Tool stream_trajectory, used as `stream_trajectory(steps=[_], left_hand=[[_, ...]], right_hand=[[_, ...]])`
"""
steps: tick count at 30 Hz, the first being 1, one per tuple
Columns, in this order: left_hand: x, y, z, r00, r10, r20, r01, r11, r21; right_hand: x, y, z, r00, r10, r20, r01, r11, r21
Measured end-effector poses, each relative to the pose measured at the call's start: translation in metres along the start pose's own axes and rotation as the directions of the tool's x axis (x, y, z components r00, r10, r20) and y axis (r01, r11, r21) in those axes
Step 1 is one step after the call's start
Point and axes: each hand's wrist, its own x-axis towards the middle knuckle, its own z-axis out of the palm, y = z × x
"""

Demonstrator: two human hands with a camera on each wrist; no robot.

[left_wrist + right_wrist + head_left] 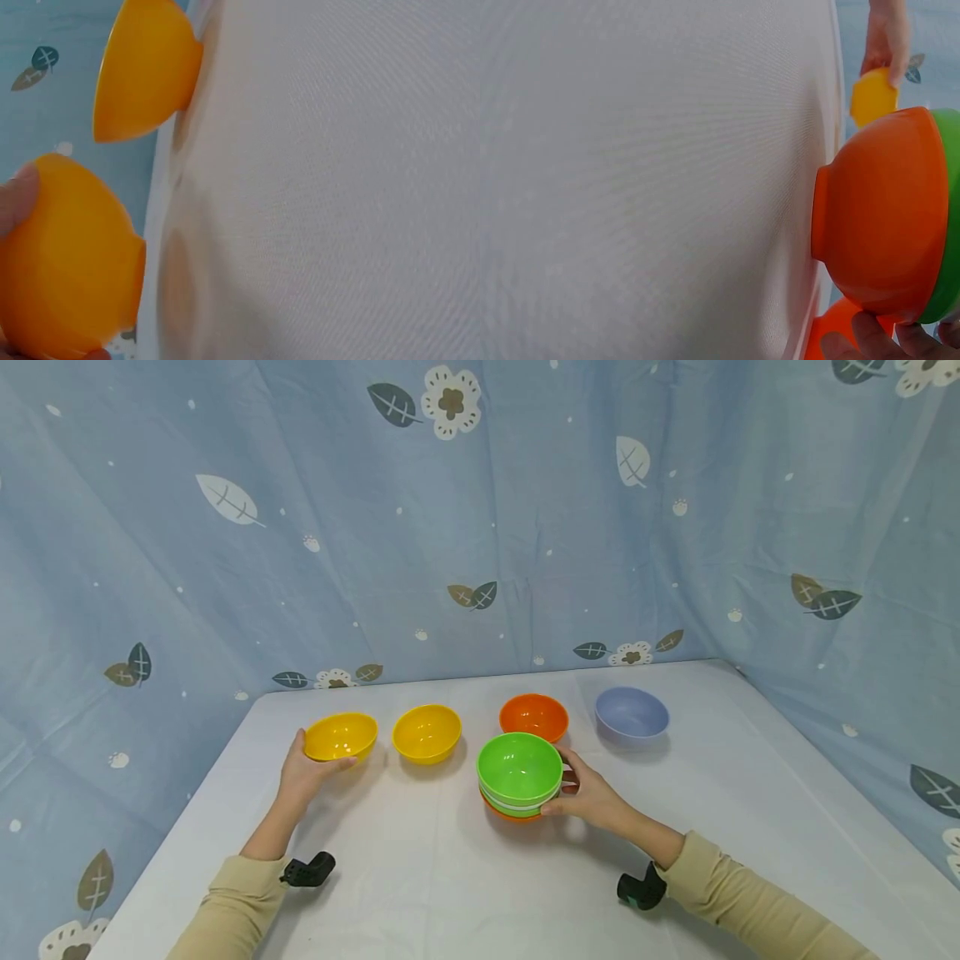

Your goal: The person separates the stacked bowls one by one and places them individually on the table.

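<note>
My left hand [306, 774] grips a yellow bowl [341, 737] by its side, thumb near the front and fingers at the far left. The left wrist view shows that bowl [67, 262] raised off the table, with a shadow beneath its foot. My right hand [592, 793] holds the right side of a stack of nested bowls, thumb in front and fingers behind. A green bowl [520, 768] tops the stack, and an orange bowl [885, 217] forms its bottom, its foot close over the cloth.
Another yellow bowl [427, 734] stands right of the held one. Behind the stack is a second orange bowl [534, 717], partly covered by it. A periwinkle bowl [632, 716] sits at the back right. A white cloth [420, 893] covers the table, and a patterned blue curtain [525, 527] hangs behind.
</note>
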Motion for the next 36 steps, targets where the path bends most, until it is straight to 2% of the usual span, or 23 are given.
stream_trajectory(steps=[5, 13, 24, 36], left_hand=[[0.004, -0.003, 0.002, 0.999, -0.031, 0.012, 0.031, 0.999, 0.030], [0.007, -0.003, 0.006, 0.999, -0.038, 0.039, 0.036, 0.998, 0.046], [0.014, -0.002, 0.006, 0.995, -0.064, 0.075, 0.052, 0.987, 0.149], [0.017, -0.006, 0.003, 0.993, -0.086, 0.077, 0.073, 0.985, 0.155]], right_hand=[[0.000, -0.001, 0.000, 1.000, 0.008, -0.005, -0.008, 1.000, 0.001], [0.000, -0.001, 0.000, 1.000, 0.007, -0.002, -0.007, 1.000, 0.005], [0.000, 0.001, 0.000, 1.000, 0.003, 0.000, -0.003, 1.000, 0.005], [0.000, 0.000, 0.000, 1.000, 0.004, -0.002, -0.004, 1.000, 0.003]])
